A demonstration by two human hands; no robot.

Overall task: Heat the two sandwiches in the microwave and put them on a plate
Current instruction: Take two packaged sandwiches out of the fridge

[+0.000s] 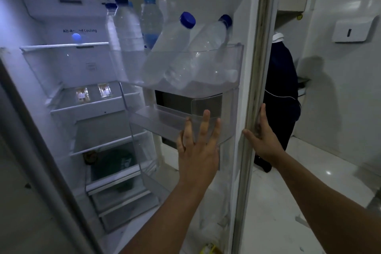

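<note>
I see the two sandwiches [93, 93] lying wrapped on a middle fridge shelf [90, 107], left of centre in the frame; neither is picked up, so heating and plating remain. My left hand [198, 150] hovers with fingers spread and straight near the lower door bin [165, 123], holding nothing. My right hand [262, 140] rests flat on the door edge [250, 109], fingers straight. The reach path leftward looks unobstructed (door bin corner projects inward).
</note>
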